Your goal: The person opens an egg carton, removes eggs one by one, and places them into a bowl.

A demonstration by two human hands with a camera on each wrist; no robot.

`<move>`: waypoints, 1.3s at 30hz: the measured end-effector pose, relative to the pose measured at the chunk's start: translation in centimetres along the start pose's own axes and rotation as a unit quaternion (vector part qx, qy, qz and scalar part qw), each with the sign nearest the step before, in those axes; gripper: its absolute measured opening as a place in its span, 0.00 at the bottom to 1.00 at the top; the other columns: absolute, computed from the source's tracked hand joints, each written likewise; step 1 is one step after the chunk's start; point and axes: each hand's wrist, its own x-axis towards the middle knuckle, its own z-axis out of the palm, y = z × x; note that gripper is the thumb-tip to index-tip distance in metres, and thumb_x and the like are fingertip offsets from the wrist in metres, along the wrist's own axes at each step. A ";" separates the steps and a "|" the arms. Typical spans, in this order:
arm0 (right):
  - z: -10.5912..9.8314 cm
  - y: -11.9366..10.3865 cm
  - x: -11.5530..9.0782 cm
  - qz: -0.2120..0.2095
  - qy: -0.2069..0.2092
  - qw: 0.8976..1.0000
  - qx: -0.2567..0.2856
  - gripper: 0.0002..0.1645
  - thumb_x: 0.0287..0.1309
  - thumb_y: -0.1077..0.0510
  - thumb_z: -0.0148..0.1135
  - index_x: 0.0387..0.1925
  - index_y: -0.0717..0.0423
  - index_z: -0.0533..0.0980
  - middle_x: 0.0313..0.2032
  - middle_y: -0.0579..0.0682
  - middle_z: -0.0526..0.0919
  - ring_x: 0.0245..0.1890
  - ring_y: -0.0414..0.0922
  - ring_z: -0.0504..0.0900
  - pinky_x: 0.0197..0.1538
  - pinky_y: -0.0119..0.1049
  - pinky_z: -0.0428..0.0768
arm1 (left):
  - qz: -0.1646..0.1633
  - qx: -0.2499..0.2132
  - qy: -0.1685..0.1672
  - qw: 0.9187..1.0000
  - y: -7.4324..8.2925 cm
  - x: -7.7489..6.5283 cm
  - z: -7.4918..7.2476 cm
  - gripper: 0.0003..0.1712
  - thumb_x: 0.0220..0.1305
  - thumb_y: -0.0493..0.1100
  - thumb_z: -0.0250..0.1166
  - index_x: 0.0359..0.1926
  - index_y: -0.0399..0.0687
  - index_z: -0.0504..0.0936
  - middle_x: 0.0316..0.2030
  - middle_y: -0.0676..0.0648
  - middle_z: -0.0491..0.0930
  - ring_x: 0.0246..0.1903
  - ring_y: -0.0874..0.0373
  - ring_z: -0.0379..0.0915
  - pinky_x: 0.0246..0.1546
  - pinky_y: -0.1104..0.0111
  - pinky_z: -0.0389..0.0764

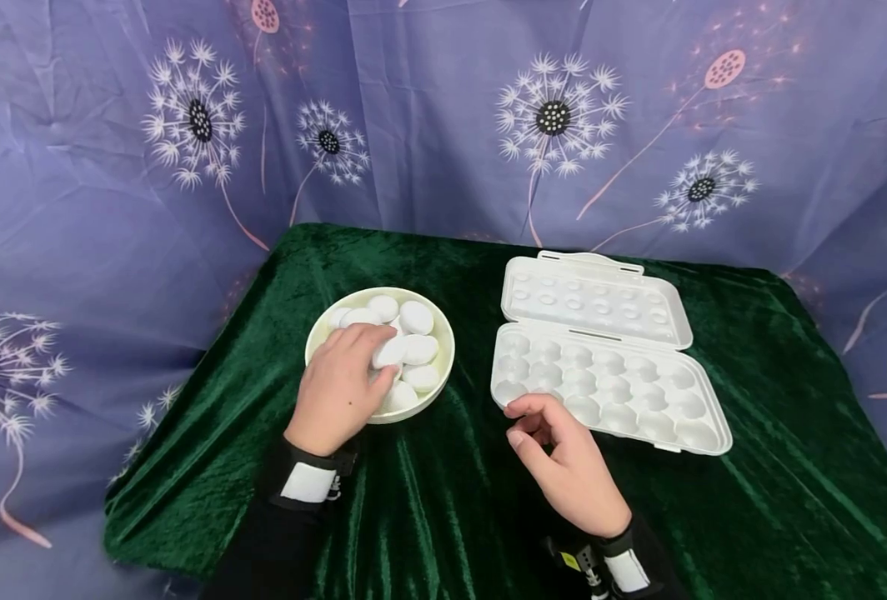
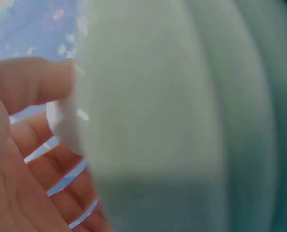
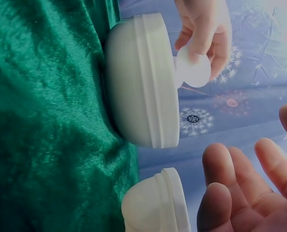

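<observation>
My left hand [image 1: 334, 387] reaches over the round, pale bowl [image 1: 449, 362] and pinches a white egg [image 3: 195, 69] between thumb and fingers, at rim height in the right wrist view. Several more white eggs [image 1: 419, 350] are heaped in the bowl. In the left wrist view the bowl wall [image 2: 148, 96] hides most of the held egg [image 2: 63, 123]. My right hand [image 1: 574, 475], fingers loosely bent and holding nothing, hovers at the near left corner of a white plastic egg carton [image 1: 719, 408]. The carton lies opened out, its rows of cups bare.
Behind the cups, the carton's hinged lid [image 1: 597, 292] lies back on the table. Dark green velvet cloth [image 1: 443, 500] covers the table. A purple curtain with dandelion prints [image 1: 443, 125] hangs behind and at the sides.
</observation>
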 end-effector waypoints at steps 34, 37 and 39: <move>0.0 0.5 -0.4 -0.001 -0.013 0.999 -0.035 0.18 0.69 0.63 0.62 0.53 0.39 0.76 0.42 0.42 0.82 0.38 0.41 0.82 0.37 0.35 0.80 | -0.070 0.025 -0.029 0.997 -1.6 -0.6 0.7 0.32 0.61 0.48 0.71 0.66 0.50 0.78 0.67 0.38 0.68 0.64 0.37 0.60 0.56 0.39 0.62; -0.1 0.9 -0.3 -0.001 -0.013 0.999 -0.045 0.18 0.68 0.62 0.63 0.53 0.38 0.76 0.41 0.41 0.81 0.37 0.41 0.81 0.37 0.35 0.80 | -0.069 0.019 -0.038 0.997 -1.8 -0.7 0.8 0.33 0.62 0.50 0.70 0.67 0.49 0.76 0.67 0.38 0.68 0.65 0.36 0.59 0.59 0.38 0.60; -0.2 1.2 -0.2 -0.001 -0.010 0.998 -0.057 0.18 0.68 0.62 0.63 0.53 0.38 0.77 0.42 0.41 0.81 0.38 0.40 0.81 0.38 0.35 0.80 | -0.068 0.014 -0.043 0.997 -1.8 -0.7 0.8 0.34 0.63 0.53 0.69 0.68 0.49 0.74 0.68 0.37 0.67 0.67 0.37 0.58 0.61 0.38 0.58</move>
